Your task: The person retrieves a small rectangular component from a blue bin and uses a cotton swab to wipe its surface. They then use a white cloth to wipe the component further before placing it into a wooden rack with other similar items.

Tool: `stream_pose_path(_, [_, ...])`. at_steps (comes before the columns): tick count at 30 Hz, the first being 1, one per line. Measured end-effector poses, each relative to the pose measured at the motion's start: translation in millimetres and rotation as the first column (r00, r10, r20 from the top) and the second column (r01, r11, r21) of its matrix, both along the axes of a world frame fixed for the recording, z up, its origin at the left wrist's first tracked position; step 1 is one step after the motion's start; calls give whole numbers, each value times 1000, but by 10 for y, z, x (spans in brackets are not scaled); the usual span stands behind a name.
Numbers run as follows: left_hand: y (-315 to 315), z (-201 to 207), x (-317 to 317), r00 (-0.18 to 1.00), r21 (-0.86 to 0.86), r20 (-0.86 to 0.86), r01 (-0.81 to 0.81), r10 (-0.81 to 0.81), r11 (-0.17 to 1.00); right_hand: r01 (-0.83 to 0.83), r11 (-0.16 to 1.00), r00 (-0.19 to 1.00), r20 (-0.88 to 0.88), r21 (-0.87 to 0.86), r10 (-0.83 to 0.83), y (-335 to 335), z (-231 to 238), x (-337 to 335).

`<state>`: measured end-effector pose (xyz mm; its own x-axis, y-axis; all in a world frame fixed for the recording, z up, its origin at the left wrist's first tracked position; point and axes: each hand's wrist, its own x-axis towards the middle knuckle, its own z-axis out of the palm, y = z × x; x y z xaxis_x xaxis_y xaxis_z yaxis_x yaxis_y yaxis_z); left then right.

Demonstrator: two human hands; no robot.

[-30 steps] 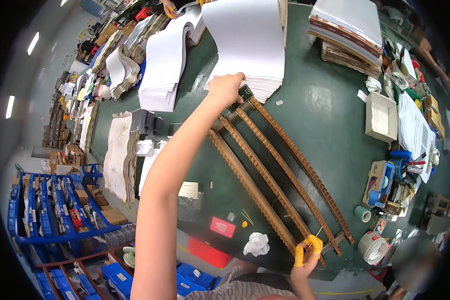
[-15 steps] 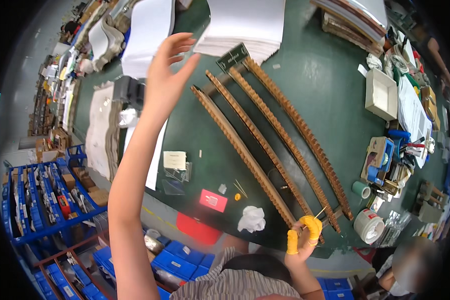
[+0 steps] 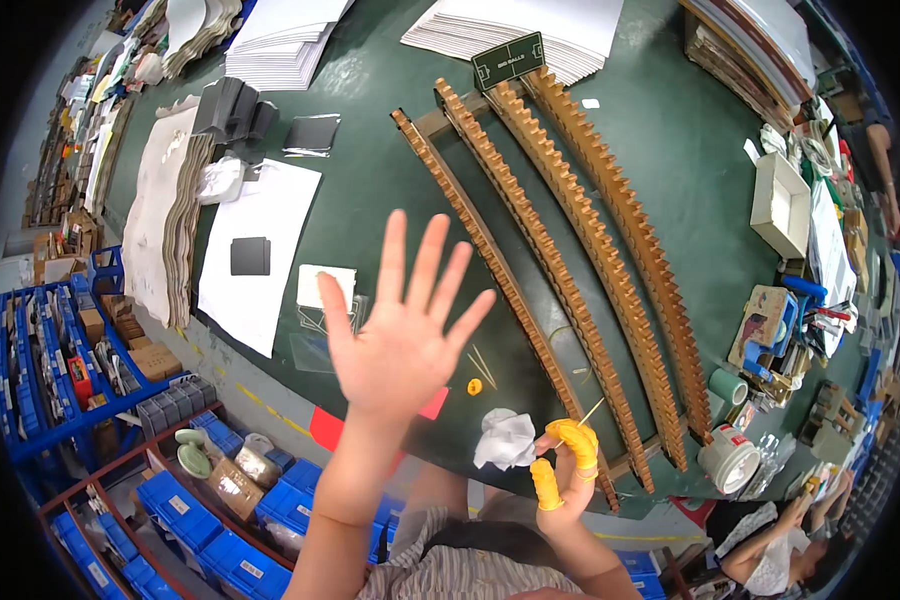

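Note:
My left hand (image 3: 398,350) is raised over the near part of the table, fingers spread wide, holding nothing. In my right hand (image 3: 570,478), yellow finger covers wrap the thumb and a finger, which pinch a thin wooden stick (image 3: 592,411) pointing up and away. This hand is beside the near end of a wooden rack of long notched strips (image 3: 545,270). A dark green plate (image 3: 510,61) with white lines leans at the rack's far end. Crumpled white tissue (image 3: 505,438) lies left of my right hand, near an orange-yellow blob (image 3: 475,386) and loose thin sticks (image 3: 484,367).
White paper (image 3: 260,240) with a dark card (image 3: 251,256) lies left. Paper stacks (image 3: 520,35) are at the back. An open white box (image 3: 778,205), a white tub (image 3: 732,458) and tools line the right side. Blue bins (image 3: 178,505) stand below left; another person (image 3: 770,540) is lower right.
My left hand has come down and nearer from the far left, turning to spread its fingers. My right hand has shifted slightly left, still pinching the stick. The whole view has shifted.

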<state>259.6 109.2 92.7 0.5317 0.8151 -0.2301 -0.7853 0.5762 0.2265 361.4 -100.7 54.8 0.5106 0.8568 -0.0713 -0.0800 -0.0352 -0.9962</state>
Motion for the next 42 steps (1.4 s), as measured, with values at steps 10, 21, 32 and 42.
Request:
stream_pose_path(10, [-105, 107, -86, 986, -1, 132, 101, -100, 995, 114, 993, 911, -393, -43, -122, 115, 254, -95])
stream_pose_path(21, [-534, 65, -1262, 839, 243, -314, -382, 445, 892, -273, 926, 761, 531, -261, 373, 349, 75, -372])
stream_pose_path(32, [-1660, -809, -1515, 320, 151, -927, -159, 196, 976, -358, 777, 340, 702, -518, 625, 415, -160, -811])
stream_pose_path(42, [-1690, -1047, -1324, -325, 376, -805, 366, 496, 851, -268, 800, 292, 747, -536, 598, 371, -164, -811])
